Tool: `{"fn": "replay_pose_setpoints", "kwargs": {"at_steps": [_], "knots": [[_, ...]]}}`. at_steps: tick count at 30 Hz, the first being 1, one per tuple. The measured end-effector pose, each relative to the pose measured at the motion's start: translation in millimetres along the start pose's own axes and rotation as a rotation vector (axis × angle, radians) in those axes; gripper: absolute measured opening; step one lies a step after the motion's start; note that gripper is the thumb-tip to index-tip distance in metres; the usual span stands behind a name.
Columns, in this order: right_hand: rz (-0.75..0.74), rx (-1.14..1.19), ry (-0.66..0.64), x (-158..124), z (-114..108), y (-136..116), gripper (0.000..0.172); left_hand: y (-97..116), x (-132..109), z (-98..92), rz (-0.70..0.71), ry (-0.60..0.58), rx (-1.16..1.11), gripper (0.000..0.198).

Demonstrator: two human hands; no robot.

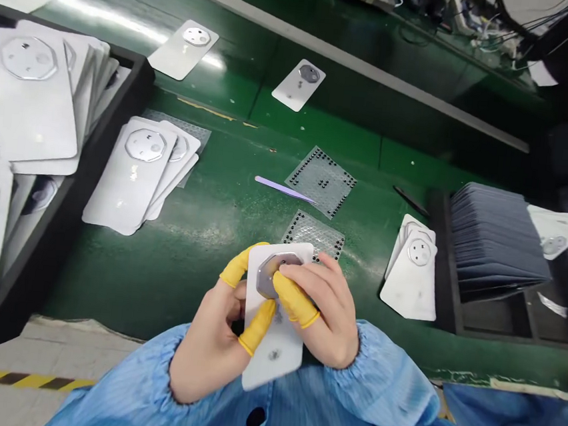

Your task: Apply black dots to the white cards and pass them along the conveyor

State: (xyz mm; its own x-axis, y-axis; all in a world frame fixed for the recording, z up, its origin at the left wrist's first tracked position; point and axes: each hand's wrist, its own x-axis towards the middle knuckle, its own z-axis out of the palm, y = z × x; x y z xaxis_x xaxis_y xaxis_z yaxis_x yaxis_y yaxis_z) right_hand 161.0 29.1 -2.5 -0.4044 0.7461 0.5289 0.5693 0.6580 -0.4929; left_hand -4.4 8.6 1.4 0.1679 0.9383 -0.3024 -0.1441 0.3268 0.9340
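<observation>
Both my hands hold one white phone back cover (278, 353) upright over the near edge of the green table (202, 232). Its octagonal silver camera plate (268, 275) faces me. My left hand (216, 340) grips the cover's left edge, with yellow finger cots on thumb and forefinger. My right hand (324, 317) wraps the right edge, and its cotted finger presses on the camera plate. Just beyond lie two clear sheets of small black dots (317, 233) (323, 176) and a purple tweezer-like stick (281, 188).
A stack of white covers (137, 172) lies left of centre, a smaller stack (411, 272) on the right. A black tray (67, 172) at left holds more covers. A black tray (504, 321) at right holds dark sheets (493, 236). Single covers (299, 84) (183, 49) lie farther back.
</observation>
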Motion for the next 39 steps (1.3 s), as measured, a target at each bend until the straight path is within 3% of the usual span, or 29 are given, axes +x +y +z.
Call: {"fn": "replay_pose_setpoints", "kwargs": {"at_steps": [3,6,13,17,22,24,26,29,33,36,39], "knots": [[-0.091,-0.182,-0.052,-2.5,-6.9,-1.4,0.028,-1.5,-1.1,3.4,0.045,-0.027,0.003,0.054],[-0.082,-0.248,-0.11,-7.5,-11.2,-3.1,0.021,-3.0,-3.2,3.3,0.05,-0.037,-0.02,0.053],[-0.057,-0.256,-0.109,-7.1,-11.0,-6.0,0.026,-8.3,-4.3,3.6,0.044,0.0,0.149,0.065],[-0.06,-0.282,-0.157,-7.4,-11.0,-5.9,0.028,-8.7,-1.2,3.6,0.051,-0.039,0.27,0.065],[-0.009,-0.15,-0.272,-17.8,-2.1,0.6,0.04,-15.2,0.8,3.9,0.061,-0.01,0.273,0.045],[-0.004,-0.011,-0.222,-21.9,3.7,4.4,0.046,-19.2,3.7,5.5,0.023,-0.028,0.194,0.045],[0.068,0.075,-0.107,-24.4,7.6,5.9,0.045,-22.2,8.6,8.7,-0.012,-0.04,0.053,0.057],[0.351,0.153,0.027,-27.1,6.5,9.7,0.046,-24.1,16.8,15.5,-0.042,-0.03,-0.107,0.064],[0.607,0.201,0.172,-44.9,-19.9,49.5,0.051,-22.6,23.4,17.5,-0.04,-0.134,-0.101,0.051],[0.714,-0.165,0.338,-74.4,-59.5,101.4,0.059,-17.1,24.1,9.0,0.013,-0.101,-0.036,0.052],[0.774,-0.446,0.303,-100.7,-95.3,138.2,0.056,-10.3,23.1,-2.5,0.051,0.011,0.047,0.05]]}}
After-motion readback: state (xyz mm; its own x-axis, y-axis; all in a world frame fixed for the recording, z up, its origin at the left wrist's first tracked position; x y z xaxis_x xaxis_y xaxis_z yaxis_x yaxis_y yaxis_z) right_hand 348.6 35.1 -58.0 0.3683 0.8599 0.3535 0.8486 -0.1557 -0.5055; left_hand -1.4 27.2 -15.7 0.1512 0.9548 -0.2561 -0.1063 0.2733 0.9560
